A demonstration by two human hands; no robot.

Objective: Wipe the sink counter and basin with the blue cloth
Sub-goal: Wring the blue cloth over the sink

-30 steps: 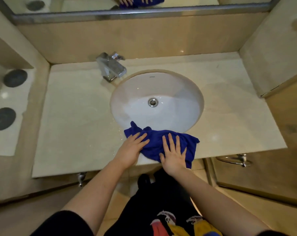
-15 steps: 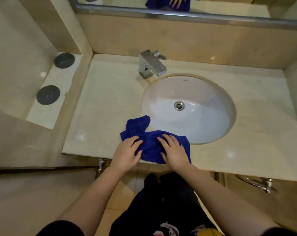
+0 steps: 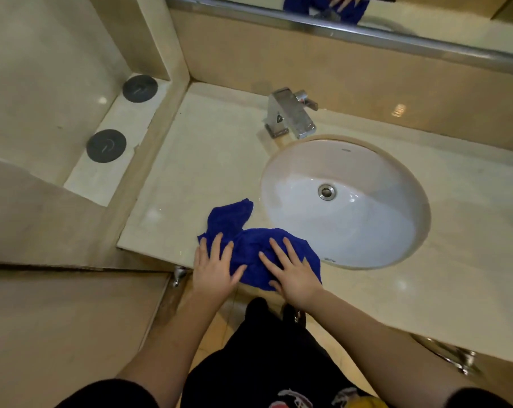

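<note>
Along the counter's (image 3: 208, 160) front edge, the blue cloth (image 3: 249, 245) and both hands have slid left since a second ago, off the basin's (image 3: 367, 231) rim. The basin now lies just right of the fingers (image 3: 289, 248). The left hand (image 3: 214, 269) and right hand (image 3: 293, 273) press the bunched cloth flat, fingers straight and spread.

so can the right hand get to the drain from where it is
Probably yes. The right hand lies flat on the blue cloth at the front edge of the counter, right beside the basin, and nothing stands between it and the drain.
</note>
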